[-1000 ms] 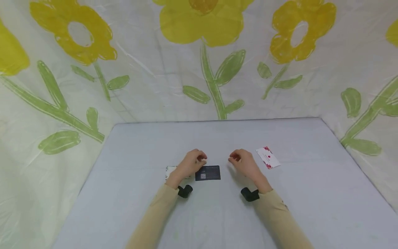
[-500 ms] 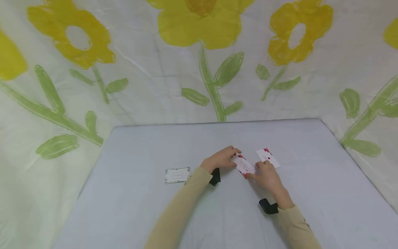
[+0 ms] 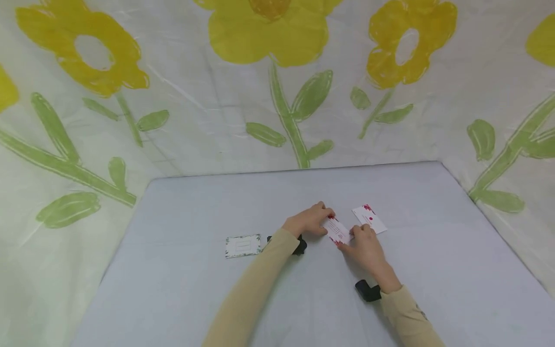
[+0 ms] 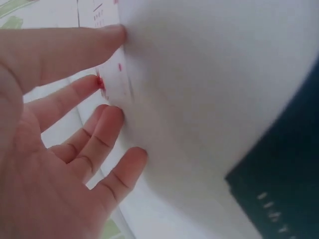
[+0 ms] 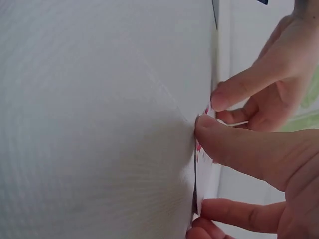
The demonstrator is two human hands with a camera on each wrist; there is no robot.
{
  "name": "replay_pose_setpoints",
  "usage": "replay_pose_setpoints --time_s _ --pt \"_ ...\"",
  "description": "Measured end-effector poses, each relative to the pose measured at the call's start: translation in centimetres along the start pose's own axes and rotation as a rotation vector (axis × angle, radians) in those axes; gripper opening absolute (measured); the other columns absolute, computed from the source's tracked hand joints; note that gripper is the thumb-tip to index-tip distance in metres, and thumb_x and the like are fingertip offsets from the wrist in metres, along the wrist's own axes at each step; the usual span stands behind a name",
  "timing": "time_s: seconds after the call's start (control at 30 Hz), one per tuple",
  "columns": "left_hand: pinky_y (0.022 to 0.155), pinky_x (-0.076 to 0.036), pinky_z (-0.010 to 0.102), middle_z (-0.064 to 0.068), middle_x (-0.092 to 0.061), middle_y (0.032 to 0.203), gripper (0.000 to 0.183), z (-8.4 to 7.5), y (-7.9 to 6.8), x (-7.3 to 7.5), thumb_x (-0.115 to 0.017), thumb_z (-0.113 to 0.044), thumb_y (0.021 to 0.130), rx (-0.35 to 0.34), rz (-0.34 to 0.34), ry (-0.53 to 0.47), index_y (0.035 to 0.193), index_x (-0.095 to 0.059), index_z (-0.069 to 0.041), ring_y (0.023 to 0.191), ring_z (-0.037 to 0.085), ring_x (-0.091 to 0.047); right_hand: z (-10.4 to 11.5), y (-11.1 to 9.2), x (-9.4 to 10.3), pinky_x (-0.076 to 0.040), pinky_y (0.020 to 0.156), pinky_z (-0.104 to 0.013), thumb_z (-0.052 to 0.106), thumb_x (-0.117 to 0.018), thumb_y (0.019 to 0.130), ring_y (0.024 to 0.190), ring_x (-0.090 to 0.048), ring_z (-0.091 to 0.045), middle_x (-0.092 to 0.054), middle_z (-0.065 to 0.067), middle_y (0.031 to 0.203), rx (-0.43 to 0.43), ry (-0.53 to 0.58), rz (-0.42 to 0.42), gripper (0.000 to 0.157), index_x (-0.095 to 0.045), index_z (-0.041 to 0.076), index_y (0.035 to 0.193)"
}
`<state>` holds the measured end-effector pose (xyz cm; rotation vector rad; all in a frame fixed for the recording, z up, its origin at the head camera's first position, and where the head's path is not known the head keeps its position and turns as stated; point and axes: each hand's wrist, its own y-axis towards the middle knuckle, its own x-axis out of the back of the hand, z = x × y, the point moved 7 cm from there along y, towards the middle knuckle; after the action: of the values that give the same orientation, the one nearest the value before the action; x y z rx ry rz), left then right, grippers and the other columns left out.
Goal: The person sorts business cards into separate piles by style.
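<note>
On the grey counter, the left hand and right hand grip the red-flowered card between them, fingers parted to its width, whereby uneven pressure could skew it into the second card at two o'clock.

Both hands now meet at one card, right of where they were a second ago.
The left hand has left the dark card and touches a red-patterned white card, which was not visible a second ago; the right hand, then with bare fingertips, pinches that card's other end. The green-bordered card, then partly covered by the left hand, shows clear, while the left sleeve mostly hides the dark card in the head view.
</note>
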<state>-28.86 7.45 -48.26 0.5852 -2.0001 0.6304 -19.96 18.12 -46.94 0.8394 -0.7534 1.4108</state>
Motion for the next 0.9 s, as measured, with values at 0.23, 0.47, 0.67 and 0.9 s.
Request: replay_pose_setpoints --time_s 0.23,0.47,0.67,0.9 --pt "0.084 -0.038 0.022 0.006 -0.050 0.107 0.043 -0.3 -1.0 0.8 -0.071 -0.011 0.080 0.023 -0.065 -0.060 0.117 -0.051 -0.008 0.093 0.014 -0.044 -0.4 0.5 -0.3 -0.037 0.066 -0.033 0.008 -0.075 0.075 0.076 -0.044 -0.025 -0.050 -0.016 0.085 0.004 0.173 0.003 0.037 -0.050 -0.008 0.097" --pt "0.072 -0.039 0.022 0.005 -0.053 0.091 0.028 0.7 -1.5 1.1 -0.064 -0.004 0.085 -0.002 -0.195 -0.220 0.110 -0.053 -0.007 0.081 0.014 -0.047 -1.0 1.0 -0.2 -0.045 0.065 -0.033 0.003 -0.067 0.081 0.075 -0.054 -0.024 -0.058 -0.016 0.086 -0.037 0.287 -0.021 0.026 -0.052 -0.007 0.100" --pt "0.069 -0.043 0.022 0.006 -0.056 0.090 0.020 0.9 -3.0 1.7 -0.063 -0.002 0.085 0.021 -0.269 -0.393 0.104 -0.056 -0.007 0.079 0.014 -0.051 -1.2 1.3 0.1 -0.044 0.054 -0.023 0.001 -0.065 0.083 0.071 -0.055 -0.020 -0.057 -0.016 0.083 -0.076 0.380 -0.049 0.020 -0.054 -0.008 0.098" --pt "0.060 -0.042 0.019 0.003 -0.056 0.079 0.019 0.0 -5.4 2.0 -0.068 -0.004 0.082 0.064 -0.299 -0.475 0.099 -0.059 -0.003 0.067 0.010 -0.050 -1.4 1.5 0.5 -0.043 0.057 -0.019 0.004 -0.067 0.082 0.074 -0.052 -0.020 -0.056 -0.014 0.084 -0.070 0.392 -0.008 0.024 -0.056 -0.007 0.100"
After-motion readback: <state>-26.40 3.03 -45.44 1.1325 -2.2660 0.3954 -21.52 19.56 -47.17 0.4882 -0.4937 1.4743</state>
